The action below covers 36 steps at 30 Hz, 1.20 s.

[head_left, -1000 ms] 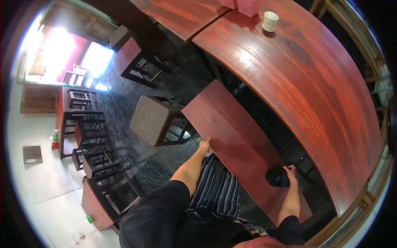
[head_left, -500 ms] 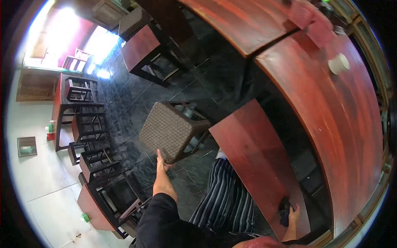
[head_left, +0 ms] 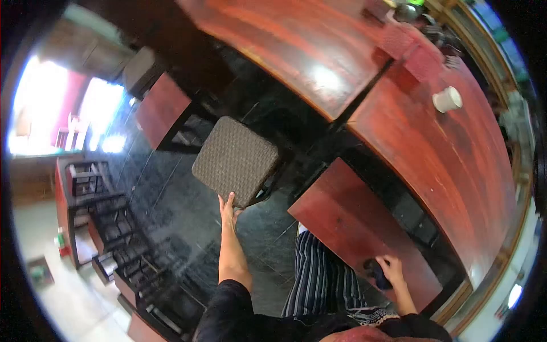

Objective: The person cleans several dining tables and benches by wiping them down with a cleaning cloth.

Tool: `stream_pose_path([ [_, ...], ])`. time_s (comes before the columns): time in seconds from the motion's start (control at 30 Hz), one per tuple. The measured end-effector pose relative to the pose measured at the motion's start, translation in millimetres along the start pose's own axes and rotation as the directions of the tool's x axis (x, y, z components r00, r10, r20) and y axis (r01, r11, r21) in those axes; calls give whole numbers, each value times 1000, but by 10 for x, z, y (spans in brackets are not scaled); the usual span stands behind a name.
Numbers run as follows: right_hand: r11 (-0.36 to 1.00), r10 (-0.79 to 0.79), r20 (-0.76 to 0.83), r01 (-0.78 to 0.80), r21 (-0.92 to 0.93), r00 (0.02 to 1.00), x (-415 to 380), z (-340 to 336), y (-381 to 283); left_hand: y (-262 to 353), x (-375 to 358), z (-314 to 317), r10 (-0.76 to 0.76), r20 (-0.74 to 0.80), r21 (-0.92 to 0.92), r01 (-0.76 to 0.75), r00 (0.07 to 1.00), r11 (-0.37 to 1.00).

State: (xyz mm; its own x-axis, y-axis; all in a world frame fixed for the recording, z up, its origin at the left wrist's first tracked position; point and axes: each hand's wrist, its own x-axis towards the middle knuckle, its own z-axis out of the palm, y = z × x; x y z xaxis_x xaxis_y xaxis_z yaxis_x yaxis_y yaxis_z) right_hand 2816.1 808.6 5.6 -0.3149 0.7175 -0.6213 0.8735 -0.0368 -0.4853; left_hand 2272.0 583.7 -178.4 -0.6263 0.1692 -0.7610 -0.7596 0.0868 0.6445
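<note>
While left hand [head_left: 229, 211] at stool [head_left: 236, 159], right [head_left: 391, 269] with cloth [head_left: 378, 277]

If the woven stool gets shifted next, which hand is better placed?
Left, I'd say: the left hand is at the near edge of the woven stool. The right hand is farther off, over the red bench, holding a dark cloth-like item.

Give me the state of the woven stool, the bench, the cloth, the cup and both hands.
Woven stool: seat facing up
Bench: top side up
Dark cloth: bunched, on the bench
Cup: standing
Left hand: at the stool's edge, grip unclear
Right hand: closed on the cloth
</note>
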Motion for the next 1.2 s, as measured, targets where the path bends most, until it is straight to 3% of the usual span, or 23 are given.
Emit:
stream_pose_path([
  [0.1, 920, -315, -187, 347, 179, 931, 195, -286, -1469, 167, 195, 439, 1, 84, 66, -6, 997, 998],
  [0.17, 813, -498, -399, 575, 94, 770, 378, -650, -2349, 362, 103, 826, 31, 135, 147, -51, 990, 988],
  [0.23, 769, -564, -552, 635, -80, 614, 539, -931, -2807, 460, 141, 1074, 87, 210, 157, -121, 974, 980],
  [0.27, 798, -505, -603, 601, -52, 618, 590, -1026, -2831, 567, 155, 1154, 80, 219, 226, -130, 972, 965],
  [0.3, 821, -442, -652, 571, -17, 615, 614, -1095, -2836, 554, 279, 1176, 200, 112, 448, -229, 973, 864],
  [0.37, 876, -272, -727, 474, 84, 630, 540, -1111, -2384, 416, 644, 1211, 502, -7, 810, -290, 865, 510],
  [0.4, 893, -127, -749, 404, 199, 650, 472, -1025, -1939, 375, 430, 1438, 524, -48, 808, -275, 850, 522],
  [0.43, 903, 22, -759, 314, 295, 650, 375, -928, -1455, 100, 484, 1556, 491, 84, 503, -462, 867, 730],
  [0.47, 881, 231, -724, 175, 439, 650, 257, -805, -961, 32, -49, 1956, 508, 260, 383, -571, 821, 726],
  [0.5, 736, 553, -558, -48, 676, 618, 185, -775, -528, 375, -990, 2536, 118, 397, 343, -266, 910, 901],
  [0.53, 452, 690, -364, 21, 892, 626, 148, -751, -42, 242, -1329, 2850, -86, 535, 191, -21, 841, 981],
  [0.57, 110, 745, -139, 85, 990, 652, 117, -773, 295, 52, -1530, 3095, -241, 646, 178, 164, 724, 970],
  [0.67, -7, 658, -293, 395, 918, 693, 162, -1130, 534, -397, -2101, 3953, -479, 615, 52, 574, 626, 817],
  [0.77, -185, 534, -465, 634, 751, 706, 238, -1397, 397, -572, -2340, 4364, -363, 671, -234, 649, 647, 724],
  [0.87, -199, 632, -396, 634, 747, 666, 416, -1247, 1093, -775, -2122, 4431, -284, 724, -227, 606, 629, 762],
  [0.97, -334, 582, -347, 605, 723, 736, 379, -1328, 723, -721, -2145, 4423, -291, 713, -210, 590, 638, 780],
  [1.0, -303, 586, -372, 621, 723, 720, 393, -1300, 798, -661, -2209, 4419, -350, 669, -202, 614, 656, 763],
  [1.1, -264, 572, -415, 638, 723, 707, 401, -1287, 773, -746, -2069, 4447, -258, 745, -247, 613, 615, 750],
  [1.2, -418, 523, -357, 598, 683, 774, 356, -1198, 650, -602, -2077, 4461, -337, 639, -226, 587, 692, 777],
])
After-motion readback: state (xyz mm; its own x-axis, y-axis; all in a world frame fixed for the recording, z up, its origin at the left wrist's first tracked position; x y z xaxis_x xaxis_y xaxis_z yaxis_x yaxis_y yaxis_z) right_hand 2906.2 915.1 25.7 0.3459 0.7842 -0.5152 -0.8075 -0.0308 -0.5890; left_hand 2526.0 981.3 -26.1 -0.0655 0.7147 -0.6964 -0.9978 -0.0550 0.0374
